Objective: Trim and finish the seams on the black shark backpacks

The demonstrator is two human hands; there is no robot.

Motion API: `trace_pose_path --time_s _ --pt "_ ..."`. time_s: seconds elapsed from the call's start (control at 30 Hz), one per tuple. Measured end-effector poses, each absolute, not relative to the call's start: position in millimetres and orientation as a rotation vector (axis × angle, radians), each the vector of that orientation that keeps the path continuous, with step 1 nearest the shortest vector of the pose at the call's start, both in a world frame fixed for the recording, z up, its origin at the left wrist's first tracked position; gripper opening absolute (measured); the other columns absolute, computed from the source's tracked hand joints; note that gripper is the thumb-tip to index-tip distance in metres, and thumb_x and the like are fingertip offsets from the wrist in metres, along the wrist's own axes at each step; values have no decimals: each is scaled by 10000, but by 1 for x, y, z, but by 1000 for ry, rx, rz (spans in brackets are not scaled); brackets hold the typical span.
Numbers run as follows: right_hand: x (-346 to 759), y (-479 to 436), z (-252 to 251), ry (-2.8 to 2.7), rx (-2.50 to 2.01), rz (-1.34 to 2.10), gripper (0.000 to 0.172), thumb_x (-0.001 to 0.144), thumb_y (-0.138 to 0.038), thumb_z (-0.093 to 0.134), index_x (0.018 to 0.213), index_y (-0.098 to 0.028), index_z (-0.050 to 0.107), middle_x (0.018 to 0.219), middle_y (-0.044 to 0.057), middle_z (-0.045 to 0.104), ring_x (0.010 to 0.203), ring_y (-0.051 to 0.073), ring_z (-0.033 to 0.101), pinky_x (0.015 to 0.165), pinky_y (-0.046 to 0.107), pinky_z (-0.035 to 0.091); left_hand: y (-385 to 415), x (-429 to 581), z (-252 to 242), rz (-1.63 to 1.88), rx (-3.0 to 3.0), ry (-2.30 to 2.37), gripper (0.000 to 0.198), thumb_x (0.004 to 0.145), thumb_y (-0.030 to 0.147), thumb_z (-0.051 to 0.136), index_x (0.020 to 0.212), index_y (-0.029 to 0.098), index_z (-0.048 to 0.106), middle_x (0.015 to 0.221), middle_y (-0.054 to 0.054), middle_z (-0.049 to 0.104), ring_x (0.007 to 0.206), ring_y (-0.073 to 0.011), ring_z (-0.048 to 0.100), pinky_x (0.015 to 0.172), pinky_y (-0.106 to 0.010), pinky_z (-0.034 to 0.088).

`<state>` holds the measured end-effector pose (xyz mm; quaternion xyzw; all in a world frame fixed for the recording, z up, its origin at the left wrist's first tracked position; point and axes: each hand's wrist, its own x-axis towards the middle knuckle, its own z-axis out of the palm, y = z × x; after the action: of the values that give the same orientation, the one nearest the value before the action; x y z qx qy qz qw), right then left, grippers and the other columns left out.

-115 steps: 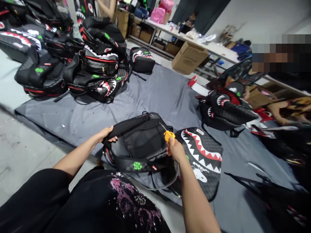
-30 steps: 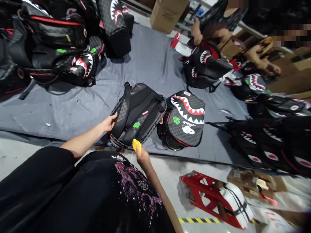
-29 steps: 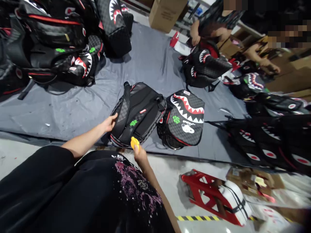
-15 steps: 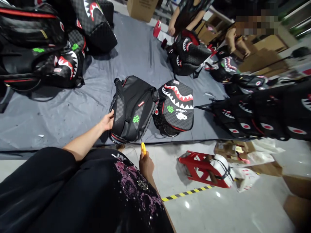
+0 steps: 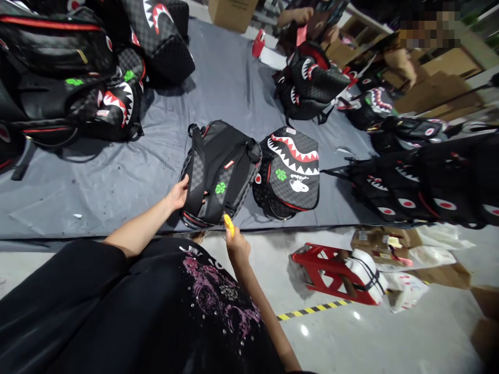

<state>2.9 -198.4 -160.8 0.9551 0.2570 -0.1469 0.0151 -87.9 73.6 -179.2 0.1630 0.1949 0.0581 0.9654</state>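
Observation:
A black checkered backpack [image 5: 212, 176] with a green print lies straps-up at the table's near edge. My left hand [image 5: 178, 194] is at its left side, closed round the shoulder strap [image 5: 196, 179]; fingertips show beyond the strap. In my right hand [image 5: 237, 246] is a yellow-handled tool [image 5: 229, 225], its end at the backpack's lower right strap. The tool's tip is hard to see against the black fabric. Right beside it stands a second backpack [image 5: 296, 161] with a shark-mouth print, touched by neither hand.
Several backpacks [image 5: 70, 78] crowd the grey-covered table [image 5: 222, 67] at left, with a row of others [image 5: 421, 176] at right. Across the table a person's hands [image 5: 304, 15] are near another backpack [image 5: 312, 78]. A red stand [image 5: 331, 270] is on the floor.
My left hand's fingers have slid under the strap and now show past it. My right hand has moved up slightly, bringing the yellow tool closer to the backpack. The view has shifted a little.

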Motion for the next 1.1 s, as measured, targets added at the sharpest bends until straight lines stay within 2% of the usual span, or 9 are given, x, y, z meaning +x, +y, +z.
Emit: trace_pose_path --time_s 0.1,0.23,0.4,0.53,0.8,1.1 --pt "3 -215 -172 593 3002 -327 371 1055 -411 345 1206 -153 564 868 104 714 761 203 688 616 262 382 73 -87 -178 70 365 421 695 979 594 300 1292 41 582 991 -201 749 957 -291 729 959 -456 527" --pt "3 -213 -186 540 3044 -318 389 1059 -418 326 1221 -134 537 867 110 705 779 208 685 606 264 370 72 -88 -176 68 395 490 561 988 495 383 1273 57 589 971 -180 755 932 -276 734 946 -425 535" --pt "6 -206 -193 556 3056 -372 361 1059 -410 348 1194 -133 538 881 110 710 788 193 683 630 254 372 71 -92 -179 40 350 365 679 987 560 298 1364 41 521 1093 -221 724 1060 -308 698 1005 -471 487" --pt "8 -212 -188 560 3075 -387 362 1054 -409 348 1207 -145 544 882 103 715 787 198 685 626 256 382 73 -91 -187 -44 334 233 715 975 576 323 1423 34 460 1177 -246 689 1124 -330 668 1046 -507 441" --pt "7 -221 -168 583 3166 -527 451 1048 -386 254 1266 -135 559 946 129 709 883 249 684 687 293 432 73 -84 -185 109 307 348 815 966 650 198 1412 24 467 1108 -214 723 1093 -297 688 1053 -460 457" --pt "5 -224 -152 559 3207 -589 437 1042 -370 247 1234 -141 565 989 138 712 899 252 676 700 294 420 69 -69 -177 152 314 387 791 970 645 211 1364 33 521 1062 -195 739 1076 -290 694 1033 -457 487"
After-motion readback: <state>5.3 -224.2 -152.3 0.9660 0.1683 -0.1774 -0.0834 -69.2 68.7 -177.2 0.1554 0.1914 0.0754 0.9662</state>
